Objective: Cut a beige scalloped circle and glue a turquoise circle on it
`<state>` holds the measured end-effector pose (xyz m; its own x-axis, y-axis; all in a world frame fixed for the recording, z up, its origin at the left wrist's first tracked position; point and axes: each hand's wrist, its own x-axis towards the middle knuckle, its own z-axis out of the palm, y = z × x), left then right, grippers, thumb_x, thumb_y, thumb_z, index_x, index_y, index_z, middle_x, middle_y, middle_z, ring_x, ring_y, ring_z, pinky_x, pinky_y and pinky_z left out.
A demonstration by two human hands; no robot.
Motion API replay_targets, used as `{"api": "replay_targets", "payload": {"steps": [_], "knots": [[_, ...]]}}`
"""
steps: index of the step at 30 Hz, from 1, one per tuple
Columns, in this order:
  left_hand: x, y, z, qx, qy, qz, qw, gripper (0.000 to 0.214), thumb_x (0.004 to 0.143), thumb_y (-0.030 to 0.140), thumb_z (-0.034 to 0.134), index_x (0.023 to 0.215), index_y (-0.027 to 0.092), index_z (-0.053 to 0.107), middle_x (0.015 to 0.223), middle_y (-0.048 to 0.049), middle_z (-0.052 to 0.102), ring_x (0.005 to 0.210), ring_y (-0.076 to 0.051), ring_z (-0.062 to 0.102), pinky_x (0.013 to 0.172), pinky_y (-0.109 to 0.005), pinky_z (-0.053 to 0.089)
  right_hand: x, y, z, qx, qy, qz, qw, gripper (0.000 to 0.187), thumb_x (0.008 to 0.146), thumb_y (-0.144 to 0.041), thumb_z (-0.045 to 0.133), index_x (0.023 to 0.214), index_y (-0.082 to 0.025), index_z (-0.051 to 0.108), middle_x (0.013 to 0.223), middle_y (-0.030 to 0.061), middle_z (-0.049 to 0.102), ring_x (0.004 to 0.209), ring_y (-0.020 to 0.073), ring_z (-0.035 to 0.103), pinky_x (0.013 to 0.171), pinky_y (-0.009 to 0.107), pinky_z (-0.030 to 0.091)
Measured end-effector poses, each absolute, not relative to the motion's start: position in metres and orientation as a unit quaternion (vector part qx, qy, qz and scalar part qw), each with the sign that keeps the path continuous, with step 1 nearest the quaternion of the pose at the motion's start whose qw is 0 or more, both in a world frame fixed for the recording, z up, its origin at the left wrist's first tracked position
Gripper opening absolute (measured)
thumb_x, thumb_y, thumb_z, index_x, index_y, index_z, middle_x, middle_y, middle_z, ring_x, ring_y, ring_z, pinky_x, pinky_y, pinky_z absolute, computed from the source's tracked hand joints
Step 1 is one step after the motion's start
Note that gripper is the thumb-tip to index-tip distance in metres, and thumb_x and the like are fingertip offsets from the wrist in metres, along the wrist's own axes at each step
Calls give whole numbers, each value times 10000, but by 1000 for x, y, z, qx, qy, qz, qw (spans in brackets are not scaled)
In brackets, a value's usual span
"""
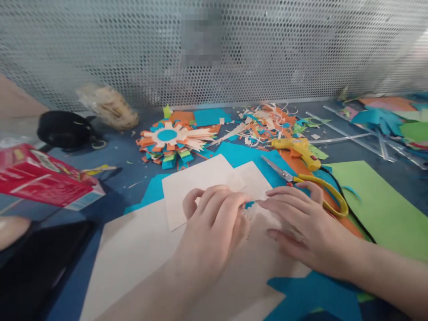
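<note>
My left hand (214, 218) is curled over the white sheets, fingers bent down. A small blue bit of paper (249, 204) shows at its fingertips, and tiny pearl-like beads show below; what it grips is mostly hidden. My right hand (299, 218) reaches in from the right, its fingers stretched out and the thumb apart, tips close to the blue bit. Beneath both hands lie a large white sheet (133, 249) and a smaller white sheet (187, 187). Yellow-handled scissors (306, 179) lie just behind my right hand, blades pointing away to the left.
A layered paper flower (167, 135) and a heap of paper shreds (270, 122) lie before the perforated metal panel (133, 53). A yellow glue gun (297, 149) trails a black cord. Green paper (384, 205) is right; a red box (43, 178) and black phone (43, 267) are left.
</note>
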<state>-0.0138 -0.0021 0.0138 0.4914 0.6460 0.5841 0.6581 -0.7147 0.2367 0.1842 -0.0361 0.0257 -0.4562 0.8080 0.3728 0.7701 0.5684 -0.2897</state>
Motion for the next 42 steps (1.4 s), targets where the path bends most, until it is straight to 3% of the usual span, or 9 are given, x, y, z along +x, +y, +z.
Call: {"api": "replay_targets", "payload": {"steps": [3,7,11,16,21,32,42], "knots": [[-13,-9,22,-861,-334,-382,-24,182,878,87,469,995,224,496,853,-3,677,848,-162,624,842,-342,365,177,-34,27,-449,-830,119,309,190,885,-294,582,1028,-181,635,977,87,728,992,234,643,858,410,466],[-14,-11,22,-861,-309,-400,-52,155,879,91,491,945,231,503,820,10,681,811,-149,626,807,-316,406,163,-36,33,-466,-784,169,374,48,867,-197,592,860,-191,639,826,39,717,831,184,652,806,374,416],[-19,-4,23,-861,-286,-420,-14,192,861,67,521,978,218,535,849,-21,656,830,-149,611,788,-300,443,157,-33,45,-513,-750,196,369,125,846,-136,591,762,-212,642,760,-22,715,763,158,643,869,406,330],[-25,6,26,-863,-252,-428,94,335,832,77,586,1125,234,551,1013,-83,622,929,-191,606,802,-348,448,158,-21,53,-521,-709,302,366,187,840,-125,593,677,-206,637,712,-47,715,734,134,656,821,315,390],[-26,13,22,-880,-211,-410,116,313,831,98,601,1126,203,594,1020,-95,631,958,-217,597,818,-369,447,164,-21,44,-537,-712,300,337,229,840,-164,624,613,-199,623,723,-35,711,750,145,649,935,381,307],[-23,11,19,-899,-202,-385,58,226,855,193,601,1080,181,599,1067,-100,585,1008,-215,556,848,-361,469,172,-20,36,-513,-739,282,333,234,799,-200,718,598,-184,598,635,-52,666,697,135,607,827,380,249],[-23,6,24,-893,-216,-391,-60,198,861,65,517,987,185,613,1002,-58,588,944,-134,582,792,-236,495,181,-21,32,-425,-787,238,380,285,795,-270,730,598,-188,541,656,-56,657,767,154,620,843,370,254]]}}
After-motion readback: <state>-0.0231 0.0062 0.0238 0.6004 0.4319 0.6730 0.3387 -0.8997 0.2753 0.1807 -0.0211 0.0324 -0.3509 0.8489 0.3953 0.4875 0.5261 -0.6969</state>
